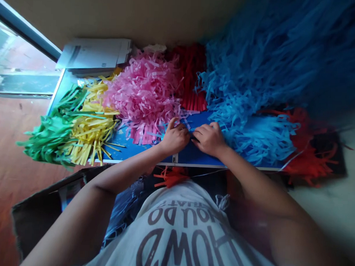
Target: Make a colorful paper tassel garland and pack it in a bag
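Note:
My left hand (176, 137) and my right hand (209, 138) meet over the blue tabletop (194, 158), near its front edge. Both are closed, fingertips pinched close together. Light blue paper strips (155, 135) stick out to the left of my left hand, and a bit of the same blue shows between the two hands. My fingers cover most of that piece. Just behind my left hand lies a heap of pink paper fringe (150, 89). A large pile of light blue paper fringe (259, 137) lies beside my right hand.
Yellow fringe (94, 126) and green fringe (52, 138) hang at the table's left end. Red fringe (193, 79) lies at the back, orange-red fringe (305, 153) at right. Papers (95, 54) are stacked back left. A cardboard box (37, 217) stands below the table.

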Available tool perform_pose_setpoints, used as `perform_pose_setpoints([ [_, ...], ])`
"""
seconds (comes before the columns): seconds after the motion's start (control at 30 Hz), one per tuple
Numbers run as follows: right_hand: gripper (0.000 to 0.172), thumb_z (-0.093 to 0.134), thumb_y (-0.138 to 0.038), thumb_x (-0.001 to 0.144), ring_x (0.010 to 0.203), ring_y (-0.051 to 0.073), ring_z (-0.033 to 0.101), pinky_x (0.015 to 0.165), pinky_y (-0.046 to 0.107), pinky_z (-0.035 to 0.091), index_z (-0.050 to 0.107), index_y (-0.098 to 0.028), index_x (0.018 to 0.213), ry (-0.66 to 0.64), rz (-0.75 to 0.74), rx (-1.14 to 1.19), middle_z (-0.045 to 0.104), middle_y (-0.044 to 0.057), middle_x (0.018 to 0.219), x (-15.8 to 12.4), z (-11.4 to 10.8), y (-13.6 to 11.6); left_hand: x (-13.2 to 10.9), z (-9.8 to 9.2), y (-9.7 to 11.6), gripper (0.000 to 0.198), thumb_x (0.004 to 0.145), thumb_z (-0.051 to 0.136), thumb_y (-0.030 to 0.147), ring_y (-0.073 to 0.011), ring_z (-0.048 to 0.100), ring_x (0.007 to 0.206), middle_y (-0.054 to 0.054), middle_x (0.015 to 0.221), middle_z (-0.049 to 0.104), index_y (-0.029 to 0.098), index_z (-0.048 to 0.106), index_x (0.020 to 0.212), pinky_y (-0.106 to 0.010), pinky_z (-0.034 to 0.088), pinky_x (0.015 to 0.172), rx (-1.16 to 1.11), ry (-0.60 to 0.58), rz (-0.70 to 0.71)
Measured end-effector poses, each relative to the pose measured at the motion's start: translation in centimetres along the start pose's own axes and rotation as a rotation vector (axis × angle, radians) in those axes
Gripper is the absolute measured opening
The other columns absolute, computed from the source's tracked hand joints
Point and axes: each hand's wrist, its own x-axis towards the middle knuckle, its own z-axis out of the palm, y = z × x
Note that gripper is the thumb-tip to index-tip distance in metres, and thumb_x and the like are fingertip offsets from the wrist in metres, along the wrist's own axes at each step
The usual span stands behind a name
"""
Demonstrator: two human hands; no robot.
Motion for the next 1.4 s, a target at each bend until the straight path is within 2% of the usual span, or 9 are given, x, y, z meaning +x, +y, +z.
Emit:
perform_pose_setpoints([
  [0.07, 0.022, 0.053, -0.029, 0.100, 0.091, 0.022, 0.054, 0.083, 0.040, 0.024, 0.070, -0.017, 0.094, 0.052, 0.041, 0.010, 0.074, 0.008, 0.098, 0.0, 0.1, -0.4, -0.1, 0.0, 0.0, 0.032, 0.098, 0.047, 0.021, -0.0199, 0.064, 0.088, -0.002, 0.076, 0.070, 0.020, 0.070, 0.077, -0.053, 0.029, 0.114, -0.021, 0.023, -0.020],
  [0.17, 0.030, 0.045, -0.020, 0.103, 0.084, 0.020, 0.053, 0.082, 0.039, 0.024, 0.069, -0.018, 0.084, 0.090, 0.091, -0.005, 0.073, 0.005, 0.086, 0.1, 0.2, -0.9, -0.3, -0.1, 0.0, 0.031, 0.101, 0.045, 0.023, -0.0187, 0.064, 0.091, 0.000, 0.084, 0.073, 0.022, 0.071, 0.085, -0.050, 0.031, 0.111, -0.032, 0.102, -0.042],
  [0.27, 0.031, 0.044, -0.019, 0.104, 0.082, 0.019, 0.053, 0.081, 0.038, 0.024, 0.069, -0.019, 0.085, 0.104, 0.092, -0.030, 0.072, 0.003, 0.083, -0.6, 0.2, -1.2, -0.8, -0.1, -0.2, 0.023, 0.100, 0.052, 0.022, -0.0198, 0.064, 0.093, 0.000, 0.090, 0.075, 0.025, 0.072, 0.090, -0.050, 0.031, 0.107, -0.061, 0.137, -0.036],
  [0.53, 0.022, 0.052, -0.019, 0.101, 0.088, 0.018, 0.057, 0.082, 0.036, 0.026, 0.067, -0.019, 0.086, 0.082, 0.073, -0.014, 0.074, 0.002, 0.089, -4.9, -0.3, 0.8, -3.8, -0.4, -0.9, 0.024, 0.101, 0.053, 0.024, -0.0210, 0.061, 0.098, 0.000, 0.094, 0.076, 0.030, 0.076, 0.096, -0.048, 0.030, 0.103, -0.135, 0.029, -0.023],
  [0.8, 0.017, 0.058, -0.025, 0.096, 0.088, 0.022, 0.056, 0.079, 0.036, 0.029, 0.068, -0.021, 0.083, 0.029, 0.270, 0.197, 0.070, 0.005, 0.093, -4.8, 0.5, 1.4, -4.5, 0.3, -1.5, 0.021, 0.093, 0.066, 0.042, -0.0213, 0.059, 0.092, -0.003, 0.093, 0.074, 0.027, 0.078, 0.084, -0.042, 0.037, 0.088, -0.316, -0.003, -0.262],
  [1.0, 0.013, 0.062, -0.024, 0.089, 0.087, 0.022, 0.058, 0.077, 0.035, 0.032, 0.066, -0.021, 0.077, 0.027, 0.345, 0.285, 0.068, 0.005, 0.088, -4.4, 0.7, 1.9, -4.6, 0.3, -1.7, 0.026, 0.088, 0.070, 0.051, -0.0219, 0.058, 0.092, -0.004, 0.092, 0.073, 0.026, 0.078, 0.082, -0.042, 0.035, 0.089, -0.358, -0.024, -0.340],
  [1.17, 0.012, 0.063, -0.022, 0.085, 0.088, 0.023, 0.059, 0.076, 0.035, 0.032, 0.066, -0.020, 0.074, -0.036, 0.389, 0.298, 0.069, 0.005, 0.089, -3.8, 0.4, 2.2, -4.4, -0.1, -1.4, 0.026, 0.091, 0.067, 0.048, -0.0233, 0.056, 0.095, -0.005, 0.094, 0.072, 0.026, 0.077, 0.082, -0.044, 0.034, 0.089, -0.357, -0.037, -0.351],
  [1.3, 0.011, 0.066, -0.020, 0.080, 0.087, 0.023, 0.059, 0.072, 0.034, 0.029, 0.066, -0.021, 0.069, -0.153, 0.475, 0.307, 0.070, 0.004, 0.087, -2.9, 0.1, 2.6, -3.6, -0.4, -1.1, 0.017, 0.088, 0.070, 0.037, -0.0266, 0.054, 0.102, -0.006, 0.097, 0.069, 0.024, 0.074, 0.080, -0.047, 0.034, 0.091, -0.321, -0.066, -0.323],
  [1.4, 0.011, 0.071, -0.022, 0.078, 0.084, 0.023, 0.059, 0.071, 0.034, 0.026, 0.066, -0.022, 0.069, -0.242, 0.512, 0.313, 0.071, 0.002, 0.085, -2.2, -0.2, 3.1, -3.0, -0.7, -0.9, 0.010, 0.090, 0.068, 0.032, -0.0275, 0.054, 0.105, -0.005, 0.101, 0.069, 0.028, 0.075, 0.096, -0.050, 0.032, 0.098, -0.286, -0.088, -0.231],
])
